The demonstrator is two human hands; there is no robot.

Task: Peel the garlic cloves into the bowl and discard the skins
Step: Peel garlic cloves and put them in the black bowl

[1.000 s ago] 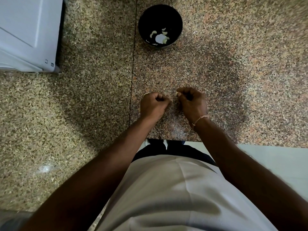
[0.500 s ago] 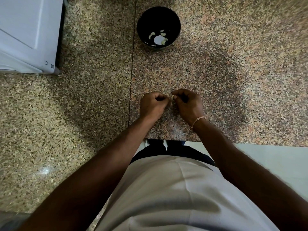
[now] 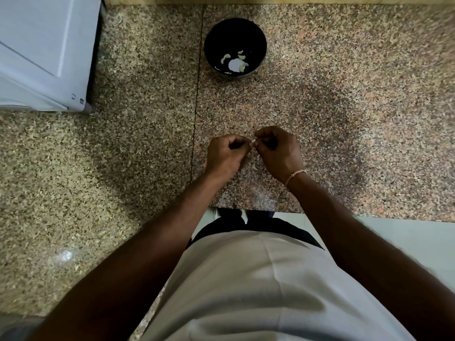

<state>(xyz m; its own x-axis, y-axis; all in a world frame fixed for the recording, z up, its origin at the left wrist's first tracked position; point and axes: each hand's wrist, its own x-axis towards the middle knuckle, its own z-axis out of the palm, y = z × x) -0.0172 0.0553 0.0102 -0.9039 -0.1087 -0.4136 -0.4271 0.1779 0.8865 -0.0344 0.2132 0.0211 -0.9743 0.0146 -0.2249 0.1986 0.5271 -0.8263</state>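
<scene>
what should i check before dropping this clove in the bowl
1. Clove held: ok, pinched between left hand and right hand.
2. Clove fully peeled: cannot tell, fingers hide most of it.
3. Bowl within reach: ok, straight ahead on the counter, upright.
4. Room in bowl: ok, only a few cloves at the bottom.
5. Path to bowl: ok, bare counter between.
6. Skins discarded: not ok, a scrap lies on the counter between the wrists.

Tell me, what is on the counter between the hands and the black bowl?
Nothing: the head view shows only bare speckled counter between the left hand, the right hand and the bowl.
</scene>
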